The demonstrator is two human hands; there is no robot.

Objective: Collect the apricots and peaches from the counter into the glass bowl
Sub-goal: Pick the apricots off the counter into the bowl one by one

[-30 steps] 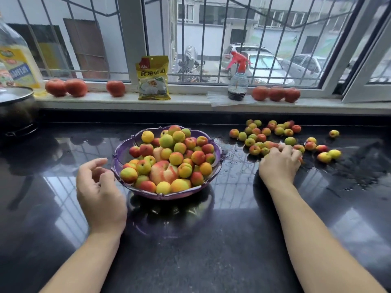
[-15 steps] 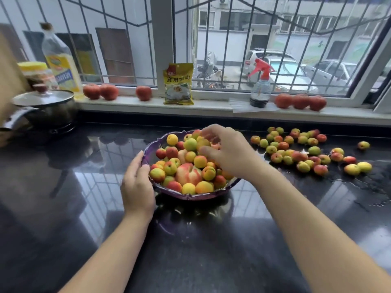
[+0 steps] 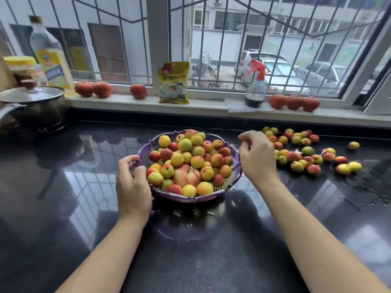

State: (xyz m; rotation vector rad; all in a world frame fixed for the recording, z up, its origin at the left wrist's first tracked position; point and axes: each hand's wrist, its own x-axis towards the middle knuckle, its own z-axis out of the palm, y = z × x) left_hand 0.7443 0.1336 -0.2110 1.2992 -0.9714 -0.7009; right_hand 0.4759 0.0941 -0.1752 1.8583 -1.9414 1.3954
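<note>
A purple-tinted glass bowl stands mid-counter, heaped with apricots and one large peach. My left hand holds the bowl's left rim, fingers curled round its edge. My right hand hovers just past the bowl's right rim, fingers loosely curled and holding nothing I can see. To its right, several loose apricots lie scattered on the black counter, some of them hidden behind the hand.
Large red fruits line the windowsill at right, more red fruits at left. A yellow packet and spray bottle stand on the sill. A lidded pot and oil bottle sit far left. The counter is wet at right.
My right hand went from the loose apricots to over the bowl, then withdrew to the bowl's right side. My left hand came in and took the bowl's left rim.
</note>
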